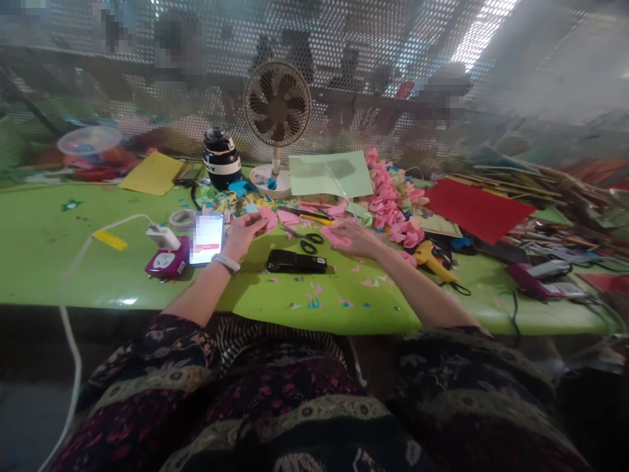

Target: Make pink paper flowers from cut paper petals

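My left hand [244, 233] is curled with its fingers pinched on a pink paper piece [268, 218], just right of a lit phone [207, 238]. My right hand [354, 238] lies flat, fingers spread, pressing on another pink paper cut-out [334, 236] on the green table [59, 255]. Between the hands lie black-handled scissors [307, 240], and a black stapler [296, 262] sits in front of them. A heap of folded pink paper flowers [393, 200] lies just beyond my right hand.
A small desk fan [278, 115] and a dark bottle [221, 159] stand at the back. A yellow glue gun [432, 257], red paper [474, 210], light green paper [329, 174], yellow paper [153, 174], tape roll [181, 218], pink charger block [167, 262] with white cable. Paper scraps litter the front edge.
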Motion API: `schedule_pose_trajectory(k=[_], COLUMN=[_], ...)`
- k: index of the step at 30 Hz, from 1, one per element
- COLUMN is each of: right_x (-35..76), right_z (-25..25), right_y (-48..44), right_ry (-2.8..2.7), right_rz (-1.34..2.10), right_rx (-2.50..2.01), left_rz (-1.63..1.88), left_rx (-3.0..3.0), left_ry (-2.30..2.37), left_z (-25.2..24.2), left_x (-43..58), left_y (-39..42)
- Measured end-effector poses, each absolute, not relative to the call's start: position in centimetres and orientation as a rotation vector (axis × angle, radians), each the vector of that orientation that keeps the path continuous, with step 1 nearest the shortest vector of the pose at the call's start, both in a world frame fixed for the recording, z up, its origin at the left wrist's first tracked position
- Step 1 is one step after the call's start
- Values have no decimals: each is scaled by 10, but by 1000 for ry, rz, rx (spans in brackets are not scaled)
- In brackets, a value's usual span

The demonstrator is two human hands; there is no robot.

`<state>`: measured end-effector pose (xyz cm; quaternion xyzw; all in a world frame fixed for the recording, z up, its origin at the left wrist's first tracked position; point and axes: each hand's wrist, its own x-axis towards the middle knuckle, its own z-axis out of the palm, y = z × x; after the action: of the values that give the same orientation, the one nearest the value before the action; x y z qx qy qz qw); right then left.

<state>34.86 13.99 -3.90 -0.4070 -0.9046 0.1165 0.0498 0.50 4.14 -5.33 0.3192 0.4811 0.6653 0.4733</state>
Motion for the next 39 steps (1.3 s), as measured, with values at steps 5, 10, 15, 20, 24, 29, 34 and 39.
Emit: schedule_pose_trajectory(k=[5,10,15,20,24,29,34,39], right_x=[375,383,370,368,364,349,303,281], right_z=[-42,-54,-57,-62,-62,-49,-37,-38], right_y=[146,152,167,182,184,153,93,64], right_ry=[-2776,-2654,-2660,-2660,-2643,-2553,-2663,-2818], right_rz=[450,515,554,471,383,331,483,429], right_rx=[-1134,-1247,-1175,-1121,-1137,-1049,-773,-681], left_rz=[1649,1634,1665,1645,1642,1635,1581,1577], left_rx=[757,778,766,770,798,810,851,841], left_ry=[1200,1169,1197,1211,1185,1181,1211,1223], left_z=[-51,-52,-54,-55,-56,-56,-56,-55], left_x=[5,5,3,3,3,4,5,5], left_y=[41,41,42,43,44,43,42,40])
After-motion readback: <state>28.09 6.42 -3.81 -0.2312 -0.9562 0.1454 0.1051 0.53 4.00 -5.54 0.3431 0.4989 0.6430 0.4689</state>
